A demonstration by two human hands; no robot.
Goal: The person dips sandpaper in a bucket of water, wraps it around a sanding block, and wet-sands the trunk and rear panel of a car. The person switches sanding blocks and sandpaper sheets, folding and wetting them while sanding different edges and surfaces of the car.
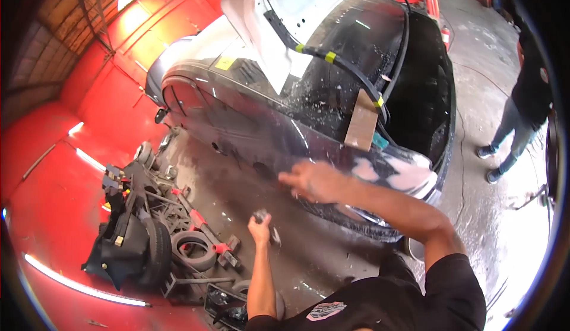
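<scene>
My right hand (314, 181) reaches across in front of the dark car (237, 117), close to its lower side. Its fingers are blurred but stretched out and apart, with nothing visible in them. Lower and to the left, my left hand (259, 231) is closed round a small dark-grey lump (259, 215), mostly hidden by the fingers; I cannot tell its kind. Pale patches (392, 176) cover the car's near corner. A brown cardboard piece (361, 123) lies on the car beside a teal item (380, 141).
A white panel (273, 28) and a black strip with yellow tape (329, 57) rest on the car. Left on the floor are a tyre (193, 250), a black bag-like item (122, 251) and metal stands. A bucket (414, 249) stands near my right elbow. Another person (525, 93) stands at right.
</scene>
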